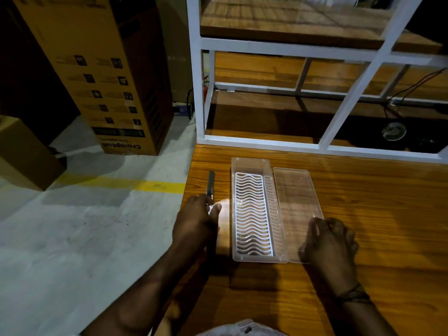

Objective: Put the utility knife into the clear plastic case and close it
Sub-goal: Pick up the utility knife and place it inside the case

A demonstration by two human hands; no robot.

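Note:
A clear plastic case (276, 238) lies open in the middle of the wooden table, with a white wavy grid insert (252, 214) inside it. Its clear lid (294, 197) lies flat beside it on the right. A slim grey utility knife (210, 184) lies near the table's left edge, pointing away from me. My left hand (197, 223) is closed around the knife's near end. My right hand (327, 241) rests on the lid's near right corner, fingers curled on it.
The wooden table (363, 214) ends just left of the knife, above a concrete floor with a yellow line (121, 184). A white metal frame shelf (266, 141) stands at the table's back. Cardboard boxes (97, 69) stand on the floor at left.

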